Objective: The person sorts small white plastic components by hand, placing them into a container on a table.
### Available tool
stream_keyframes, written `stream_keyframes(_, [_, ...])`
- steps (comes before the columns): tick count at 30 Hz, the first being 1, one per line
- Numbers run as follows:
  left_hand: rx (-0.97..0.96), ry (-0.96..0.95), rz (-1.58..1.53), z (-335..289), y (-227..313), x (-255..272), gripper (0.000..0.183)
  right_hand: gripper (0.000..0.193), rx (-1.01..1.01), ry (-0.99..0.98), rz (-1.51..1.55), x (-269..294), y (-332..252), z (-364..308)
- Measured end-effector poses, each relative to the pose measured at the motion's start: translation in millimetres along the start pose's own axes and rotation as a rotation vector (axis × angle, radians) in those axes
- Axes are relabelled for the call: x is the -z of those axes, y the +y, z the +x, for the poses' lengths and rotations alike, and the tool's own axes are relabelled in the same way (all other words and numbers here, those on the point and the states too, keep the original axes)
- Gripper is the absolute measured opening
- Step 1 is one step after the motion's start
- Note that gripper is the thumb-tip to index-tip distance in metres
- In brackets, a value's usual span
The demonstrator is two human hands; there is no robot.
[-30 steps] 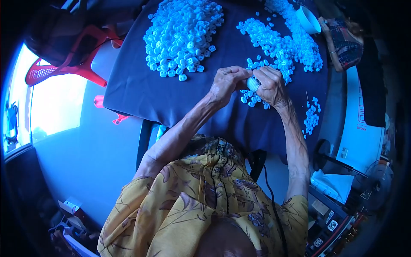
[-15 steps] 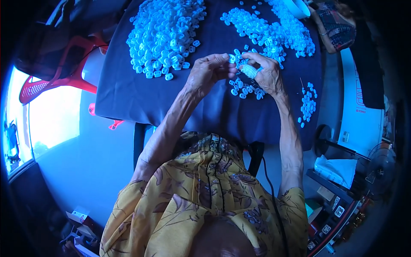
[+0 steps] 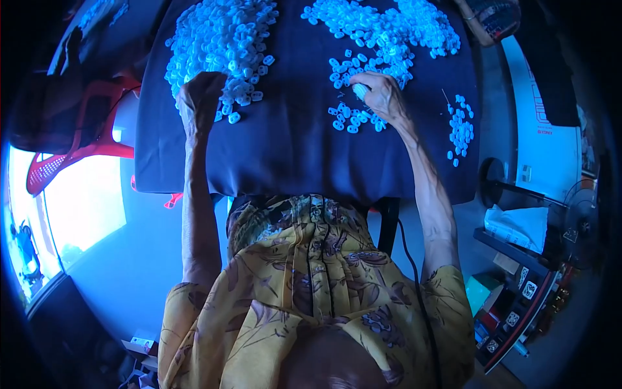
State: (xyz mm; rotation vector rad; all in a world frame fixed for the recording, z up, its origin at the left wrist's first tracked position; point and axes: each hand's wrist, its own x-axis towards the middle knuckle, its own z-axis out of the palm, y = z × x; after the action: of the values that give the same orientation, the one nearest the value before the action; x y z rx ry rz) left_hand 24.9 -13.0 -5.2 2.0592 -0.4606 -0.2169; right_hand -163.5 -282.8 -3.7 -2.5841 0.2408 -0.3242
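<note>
My left hand (image 3: 202,97) is at the near edge of a big heap of small pale oval pieces (image 3: 220,32), each with small marks or holes. Its fingers curl down and are closed, and what they hold is hidden. Over on the right, my right hand (image 3: 383,97) is closed around a pale ribbed bundle (image 3: 360,91), partly covered by the fingers. It hovers by a second spread of the same pieces (image 3: 389,48). Just below this hand lies a small loose group of oval pieces (image 3: 350,118).
Dark cloth (image 3: 285,152) covers the table. Near its right edge lie a narrow cluster of pieces (image 3: 460,129) and a thin needle-like stick (image 3: 445,96). A red plastic chair (image 3: 84,146) stands left. Another person's arm (image 3: 476,26) shows at top right. A black cable (image 3: 418,279) runs down my front.
My left hand has left the pale piece it pinched beside my right hand and swung left to the big heap. The right hand keeps the ribbed bundle. The view has shifted slightly.
</note>
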Motion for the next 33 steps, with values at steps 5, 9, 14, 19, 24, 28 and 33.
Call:
stream_keyframes(5, [-0.123, 0.144, 0.266, -10.2, 13.4, 1.3, 0.029, 0.028, 0.175, -0.034, -0.124, -13.0, -10.1, 14.5])
stream_keyframes(9, [-0.273, 0.151, 0.098, -25.1, 31.8, -18.4, 0.017, 0.019, 0.196, -0.05, -0.16, -11.0, -5.7, 10.1])
stream_keyframes(14, [-0.451, -0.151, -0.009, -39.5, 52.6, -76.6, 0.011, 0.011, 0.265, -0.049, -0.138, -18.1, -5.5, 3.2])
stream_keyframes(19, [-0.434, -0.263, -0.002, -42.2, 56.6, -101.5, 0.013, 0.013, 0.253, -0.086, -0.199, -23.2, -0.3, -0.5])
stream_keyframes(24, [-0.356, -0.317, -0.011, -42.8, 66.3, -112.4, 0.017, 0.012, 0.136, -0.078, -0.078, -13.2, -8.5, -4.1])
stream_keyframes(28, [-0.178, -0.444, -0.211, -37.7, 75.9, -116.9, 0.021, 0.012, 0.214, -0.016, -0.063, 7.9, -27.1, -1.8])
stream_keyframes(33, [0.181, -0.698, -0.668, -28.3, 79.0, -111.3, 0.023, 0.014, 0.276, 0.027, -0.068, 23.0, -35.9, 1.5])
